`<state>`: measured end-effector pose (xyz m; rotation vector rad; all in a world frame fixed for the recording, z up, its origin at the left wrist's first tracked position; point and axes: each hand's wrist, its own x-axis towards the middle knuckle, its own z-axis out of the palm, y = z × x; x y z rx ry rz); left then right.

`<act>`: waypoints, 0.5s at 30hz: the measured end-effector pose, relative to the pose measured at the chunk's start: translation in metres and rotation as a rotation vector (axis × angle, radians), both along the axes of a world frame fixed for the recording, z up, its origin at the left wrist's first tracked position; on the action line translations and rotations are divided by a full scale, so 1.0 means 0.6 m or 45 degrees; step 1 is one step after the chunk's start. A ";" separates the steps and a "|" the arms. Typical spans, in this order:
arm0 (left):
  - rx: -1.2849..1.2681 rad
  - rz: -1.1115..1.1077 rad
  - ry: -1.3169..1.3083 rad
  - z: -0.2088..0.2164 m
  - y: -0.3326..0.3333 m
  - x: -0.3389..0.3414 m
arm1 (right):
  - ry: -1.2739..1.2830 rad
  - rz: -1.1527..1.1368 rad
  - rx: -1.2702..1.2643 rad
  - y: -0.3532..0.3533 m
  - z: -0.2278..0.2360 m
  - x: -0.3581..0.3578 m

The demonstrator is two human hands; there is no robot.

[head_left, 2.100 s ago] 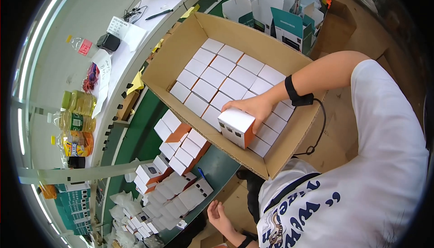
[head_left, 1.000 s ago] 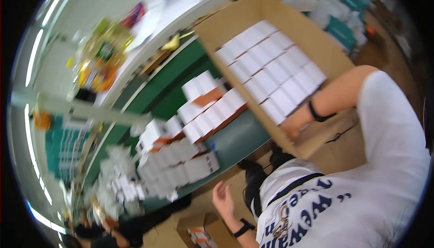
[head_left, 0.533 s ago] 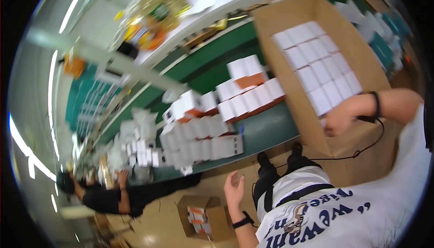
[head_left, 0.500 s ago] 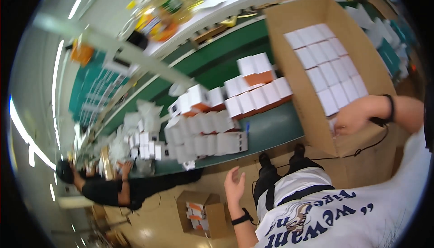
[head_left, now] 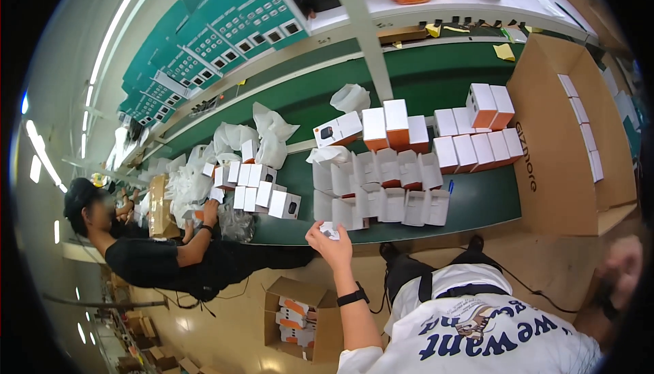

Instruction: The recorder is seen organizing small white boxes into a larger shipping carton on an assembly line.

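My left hand (head_left: 332, 246) is at the bench's front edge, fingers closed around a small white piece (head_left: 330, 231) with grey marks; its kind is too small to make out. Just beyond it stand rows of open white boxes (head_left: 392, 205) with their flaps up. Closed white-and-orange boxes (head_left: 475, 152) are stacked behind them and to the right. At the far right, my right hand (head_left: 621, 265) hangs in front of the large cardboard carton (head_left: 616, 214), outside it. Motion blurs its fingers. Inside the carton, part of a row of white boxes (head_left: 581, 129) shows.
A co-worker (head_left: 157, 255) stands at the left, handling something orange and grey near white plastic bags (head_left: 191, 187). A blue pen (head_left: 450, 187) lies on the green bench (head_left: 487, 204). On the floor, an open carton (head_left: 327, 316) holds orange-and-white boxes. A post (head_left: 371, 47) rises behind the bench.
My view has swung left. My right hand has come out of the carton. My left hand, open and empty before, has moved up to the bench edge and taken the small white piece.
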<state>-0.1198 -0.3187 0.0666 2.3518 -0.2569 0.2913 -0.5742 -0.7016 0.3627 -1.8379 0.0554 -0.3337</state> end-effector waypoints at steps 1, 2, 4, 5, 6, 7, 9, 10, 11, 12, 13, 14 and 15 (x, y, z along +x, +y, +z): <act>-0.060 0.042 0.019 -0.006 0.012 0.020 | 0.073 0.002 -0.008 0.049 -0.027 0.052; -0.110 0.011 0.034 -0.015 0.037 0.044 | 0.318 -0.078 0.116 0.083 -0.054 0.124; -0.158 -0.053 0.128 -0.042 0.067 0.093 | 0.676 -0.216 0.175 0.117 -0.153 0.280; -0.181 -0.147 0.209 -0.051 0.084 0.108 | 0.784 -0.289 0.126 0.135 -0.206 0.340; -0.120 -0.218 0.101 -0.065 0.101 0.121 | 0.884 -0.313 -0.094 0.152 -0.245 0.385; -0.114 -0.264 0.092 -0.083 0.114 0.137 | 0.985 -0.337 -0.326 0.168 -0.285 0.425; -0.212 -0.204 0.298 -0.106 0.127 0.160 | 1.000 -0.395 -0.498 0.178 -0.416 0.448; -0.294 -0.212 0.371 -0.097 0.118 0.168 | 1.020 -0.471 -0.665 0.179 -0.461 0.454; -0.370 -0.213 0.447 -0.087 0.111 0.173 | 1.030 -0.458 -0.668 0.185 -0.482 0.468; -0.390 -0.259 0.480 -0.100 0.110 0.178 | 1.085 -0.484 -0.548 0.194 -0.495 0.478; -0.392 -0.263 0.498 -0.098 0.102 0.178 | 1.143 -0.527 -0.425 0.201 -0.500 0.485; -0.464 -0.349 0.629 -0.094 0.094 0.177 | 1.118 -0.533 -0.420 0.208 -0.505 0.488; -0.534 -0.439 0.760 -0.090 0.086 0.176 | 1.136 -0.546 -0.418 0.212 -0.509 0.490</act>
